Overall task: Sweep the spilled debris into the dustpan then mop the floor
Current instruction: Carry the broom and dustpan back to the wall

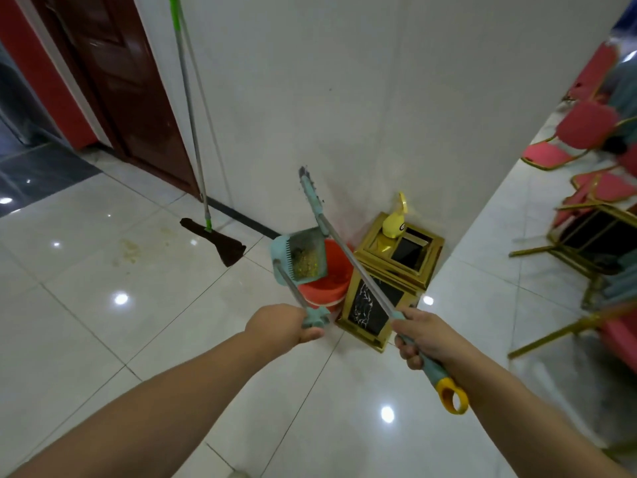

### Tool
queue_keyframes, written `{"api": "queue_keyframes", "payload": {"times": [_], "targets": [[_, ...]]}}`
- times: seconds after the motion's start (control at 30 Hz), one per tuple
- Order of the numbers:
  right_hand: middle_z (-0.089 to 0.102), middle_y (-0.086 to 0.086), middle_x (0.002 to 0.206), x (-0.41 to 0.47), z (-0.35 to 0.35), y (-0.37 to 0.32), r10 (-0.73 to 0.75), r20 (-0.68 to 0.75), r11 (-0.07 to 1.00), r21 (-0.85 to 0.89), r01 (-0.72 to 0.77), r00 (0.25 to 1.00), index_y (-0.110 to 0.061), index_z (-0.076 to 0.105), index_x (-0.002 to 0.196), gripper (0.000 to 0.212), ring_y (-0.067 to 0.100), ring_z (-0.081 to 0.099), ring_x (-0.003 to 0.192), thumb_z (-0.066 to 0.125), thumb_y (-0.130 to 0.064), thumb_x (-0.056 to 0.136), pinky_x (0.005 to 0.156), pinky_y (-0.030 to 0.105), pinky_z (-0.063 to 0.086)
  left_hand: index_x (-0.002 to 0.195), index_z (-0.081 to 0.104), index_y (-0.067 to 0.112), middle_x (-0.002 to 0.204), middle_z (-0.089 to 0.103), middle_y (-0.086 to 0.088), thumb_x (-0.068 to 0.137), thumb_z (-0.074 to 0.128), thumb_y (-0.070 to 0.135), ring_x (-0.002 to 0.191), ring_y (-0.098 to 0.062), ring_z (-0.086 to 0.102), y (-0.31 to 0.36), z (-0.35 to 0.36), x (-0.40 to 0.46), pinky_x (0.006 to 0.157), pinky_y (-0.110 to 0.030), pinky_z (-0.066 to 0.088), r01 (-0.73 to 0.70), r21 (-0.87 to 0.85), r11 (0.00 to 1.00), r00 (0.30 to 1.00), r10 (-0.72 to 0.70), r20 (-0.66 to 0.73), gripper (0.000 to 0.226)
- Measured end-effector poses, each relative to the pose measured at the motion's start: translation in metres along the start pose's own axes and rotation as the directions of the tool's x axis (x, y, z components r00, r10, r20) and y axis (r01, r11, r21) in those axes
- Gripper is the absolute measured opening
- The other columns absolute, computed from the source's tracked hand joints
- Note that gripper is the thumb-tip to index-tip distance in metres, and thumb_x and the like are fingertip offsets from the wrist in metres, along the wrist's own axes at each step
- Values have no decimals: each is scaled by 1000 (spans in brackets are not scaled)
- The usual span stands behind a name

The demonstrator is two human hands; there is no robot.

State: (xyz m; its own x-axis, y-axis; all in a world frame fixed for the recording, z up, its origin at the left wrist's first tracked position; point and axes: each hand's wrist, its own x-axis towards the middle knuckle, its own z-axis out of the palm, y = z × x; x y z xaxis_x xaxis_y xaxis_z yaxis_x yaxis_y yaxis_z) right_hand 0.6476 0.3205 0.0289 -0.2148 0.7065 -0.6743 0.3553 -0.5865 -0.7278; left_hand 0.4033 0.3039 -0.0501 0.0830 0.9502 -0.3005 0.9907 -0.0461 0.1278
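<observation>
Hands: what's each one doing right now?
Left hand: closed on the dustpan handle.
Right hand: closed on the broom handle.

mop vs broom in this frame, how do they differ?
The mop leans against the wall, unheld; the broom is gripped in the right hand. The mop's pole has green sections and its dark head rests on the floor; the broom's handle is teal with a yellow ring. Both have grey metal poles.

We have a single wide-angle view from head height, looking forward and steeply down over both forearms, which rise from the lower corners of the frame. It faces a white wall corner (pixel 396 108) at upper centre, with the tiled floor (pixel 103 339) close below and bending at the edges.
</observation>
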Motion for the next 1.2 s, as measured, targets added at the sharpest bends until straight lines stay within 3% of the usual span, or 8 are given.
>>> {"api": "queue_keyframes", "payload": {"times": [0.1, 0.23, 0.4, 0.63, 0.8, 0.93, 1.0, 1.2], "targets": [[51, 7, 60, -2, -7, 6, 4, -28, 1000, 14, -4, 1000, -17, 58, 96, 8, 9, 44, 38, 50, -17, 97, 37, 18, 42, 83, 53, 20, 64, 48, 6, 83, 41, 68, 64, -16, 52, 6, -2, 10, 52, -26, 35, -45, 68, 997, 998, 43, 36, 50], [52, 5, 57, -1, -17, 10, 10, -53, 1000, 16, -9, 999, -17, 57, 96, 7, 8, 44, 37, 51, -19, 97, 39, 17, 43, 102, 62, 18, 83, 63, -2, 84, 43, 66, 74, -19, 61, 12, 3, 22, 63, -31, 48, -143, 207, 968, 985, 120, 120, 55], [53, 4, 56, -1, -21, 14, 14, -54, 1000, 24, -13, 998, -15, 59, 100, 9, 9, 45, 38, 52, -19, 96, 40, 18, 44, 91, 61, 13, 74, 55, -2, 83, 47, 64, 67, -20, 53, 24, 12, 33, 59, -31, 43, -207, 357, 911, 956, 111, 272, 53], [52, 6, 59, 4, -18, 15, 25, -71, 999, 34, -23, 997, -17, 58, 101, 8, 9, 45, 39, 51, -19, 97, 40, 18, 44, 129, 48, 13, 118, 61, -8, 93, 45, 49, 101, -28, 61, 34, 38, 45, 71, -34, 42, -429, 444, 786, 816, 127, 564, 51], [52, 7, 61, 10, -15, 17, 48, -80, 999, 20, -47, 996, -15, 57, 108, 13, 8, 45, 38, 51, -20, 97, 40, 17, 44, 132, 49, 18, 120, 61, -10, 91, 46, 45, 98, -29, 62, 24, 48, 43, 74, -35, 46, -497, 503, 707, 807, 162, 568, 49], [53, 6, 61, 14, -13, 18, 60, -77, 998, 9, -59, 995, -14, 56, 111, 17, 8, 46, 37, 51, -21, 97, 40, 17, 45, 120, 55, 11, 102, 64, -8, 91, 48, 44, 82, -25, 56, 17, 48, 40, 75, -34, 46, -504, 523, 687, 804, 152, 575, 45], [53, 6, 59, 16, -13, 17, 59, -70, 998, 10, -58, 996, -14, 55, 113, 18, 8, 46, 37, 51, -21, 97, 40, 17, 45, 119, 57, 11, 105, 65, -7, 90, 50, 44, 79, -24, 54, 14, 49, 39, 74, -33, 45, -497, 529, 687, 813, 156, 561, 45], [54, 5, 58, 17, -9, 14, 40, -61, 999, 11, -39, 997, -16, 57, 105, 11, 8, 46, 37, 51, -20, 97, 40, 17, 45, 110, 62, 9, 100, 66, -9, 89, 52, 43, 93, -27, 63, 4, 49, 38, 67, -32, 40, -455, 517, 725, 843, 162, 514, 41]]}}
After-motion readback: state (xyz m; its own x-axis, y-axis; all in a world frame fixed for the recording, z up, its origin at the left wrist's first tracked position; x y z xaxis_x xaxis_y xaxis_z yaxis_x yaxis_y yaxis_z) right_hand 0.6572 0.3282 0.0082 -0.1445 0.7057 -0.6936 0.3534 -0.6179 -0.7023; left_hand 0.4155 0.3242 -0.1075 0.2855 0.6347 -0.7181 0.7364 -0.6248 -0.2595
